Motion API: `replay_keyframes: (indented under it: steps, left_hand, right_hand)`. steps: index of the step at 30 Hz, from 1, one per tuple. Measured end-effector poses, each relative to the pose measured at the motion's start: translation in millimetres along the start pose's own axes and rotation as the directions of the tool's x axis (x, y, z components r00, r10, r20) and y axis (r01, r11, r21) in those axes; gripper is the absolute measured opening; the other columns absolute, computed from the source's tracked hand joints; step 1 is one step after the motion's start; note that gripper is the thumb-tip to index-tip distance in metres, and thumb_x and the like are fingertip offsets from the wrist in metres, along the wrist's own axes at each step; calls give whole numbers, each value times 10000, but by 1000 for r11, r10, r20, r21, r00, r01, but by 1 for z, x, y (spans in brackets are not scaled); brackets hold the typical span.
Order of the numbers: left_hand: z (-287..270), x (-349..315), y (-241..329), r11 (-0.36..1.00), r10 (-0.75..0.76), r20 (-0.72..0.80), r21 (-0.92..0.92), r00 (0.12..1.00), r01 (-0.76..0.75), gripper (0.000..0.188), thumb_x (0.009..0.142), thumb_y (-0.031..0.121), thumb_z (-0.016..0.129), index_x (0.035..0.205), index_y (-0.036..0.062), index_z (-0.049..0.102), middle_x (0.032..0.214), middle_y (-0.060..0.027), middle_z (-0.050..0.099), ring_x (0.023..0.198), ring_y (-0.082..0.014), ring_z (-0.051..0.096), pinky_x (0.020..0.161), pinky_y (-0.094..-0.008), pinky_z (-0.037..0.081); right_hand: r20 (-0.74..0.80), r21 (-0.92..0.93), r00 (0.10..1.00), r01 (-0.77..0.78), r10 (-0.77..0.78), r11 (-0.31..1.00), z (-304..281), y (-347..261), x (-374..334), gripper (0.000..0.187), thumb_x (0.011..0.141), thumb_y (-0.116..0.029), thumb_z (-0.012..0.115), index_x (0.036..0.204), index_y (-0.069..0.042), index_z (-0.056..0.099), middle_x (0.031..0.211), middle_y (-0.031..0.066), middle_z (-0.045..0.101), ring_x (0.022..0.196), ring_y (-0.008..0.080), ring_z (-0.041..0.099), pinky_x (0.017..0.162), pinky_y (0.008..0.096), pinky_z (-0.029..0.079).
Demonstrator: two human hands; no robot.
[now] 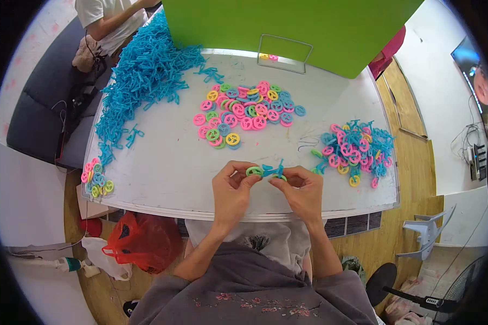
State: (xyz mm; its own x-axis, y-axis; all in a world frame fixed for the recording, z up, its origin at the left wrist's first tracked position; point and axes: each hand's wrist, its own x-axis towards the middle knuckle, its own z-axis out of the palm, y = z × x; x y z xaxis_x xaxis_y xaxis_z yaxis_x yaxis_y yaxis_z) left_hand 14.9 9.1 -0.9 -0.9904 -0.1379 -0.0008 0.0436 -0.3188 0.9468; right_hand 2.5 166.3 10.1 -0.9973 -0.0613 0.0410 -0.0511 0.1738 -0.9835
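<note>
Above the near edge of the table, my two hands meet over a small blue plastic toy frame (272, 171), shaped like a bicycle frame. My left hand (230, 189) pinches a light green spoked wheel (254, 171) at the frame's left end; whether the wheel is fixed to it I cannot tell. My right hand (301, 195) is closed at the other end, its fingertips on a second green wheel (279, 176) and the frame beside it. Fingers partly cover both wheels. Beyond my hands lies a pile of loose pink, yellow, green and blue wheels (238, 108).
A large heap of blue frames (141, 70) covers the table's far left. Frames with wheels on them (355, 149) are piled at the right. A few more wheels (96, 179) sit at the left corner. A green panel (287, 32) stands at the back, behind a wire stand (284, 70).
</note>
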Motion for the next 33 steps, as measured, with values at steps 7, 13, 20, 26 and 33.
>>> replay_keyframes:
  steps: [7, 13, 20, 26, 33]
  left_hand:
    - [0, 1, 17, 993, -70, 77, 104, 995, 62, 263, 872, -26, 589, 1133, -3, 578, 991, -66, 592, 894, -132, 601, 786, -272, 521]
    - [-103, 41, 51, 311, 571, 7, 923, 821, -225, 304, 788, 17, 646, 1081, 96, 637, 977, -114, 602, 915, -275, 568, 792, -367, 460]
    - [-205, 81, 88, -46, 389, -49, 996, 920, 73, 317, 755, 75, 696, 1065, 40, 637, 974, -152, 587, 906, -326, 548, 779, -411, 450]
    - [-196, 78, 75, -121, 406, 114, 990, 907, -70, 199, 796, 76, 656, 987, 23, 650, 891, -148, 566, 848, -328, 557, 739, -406, 452]
    - [-194, 83, 82, -235, 350, 360, 927, 865, -291, 92, 813, 61, 631, 885, 5, 616, 863, -119, 554, 822, -297, 554, 686, -376, 461]
  right_hand:
    - [20, 11, 999, 24, -24, 1000, -21, 3, -3, 145, 793, 33, 679, 936, 22, 664, 819, 47, 671, 713, 91, 622, 640, 216, 481]
    - [-140, -446, 864, 380, -483, 810, -120, -18, 21, 134, 863, 16, 605, 995, 33, 619, 904, 63, 571, 866, 150, 529, 796, 275, 426]
    - [-181, -741, 911, 121, -370, 660, -175, -16, 46, 195, 893, -102, 616, 1024, 37, 654, 904, 101, 603, 877, 191, 567, 790, 303, 438]
    - [-318, -868, 788, -19, -528, 496, -162, -7, 40, 263, 866, -144, 654, 1110, -45, 652, 1081, 111, 578, 1028, 260, 558, 896, 362, 434]
    - [-213, -719, 738, 326, -641, 614, -81, -37, 19, 180, 842, -9, 633, 1021, -26, 646, 996, 105, 597, 1035, 226, 553, 886, 333, 434]
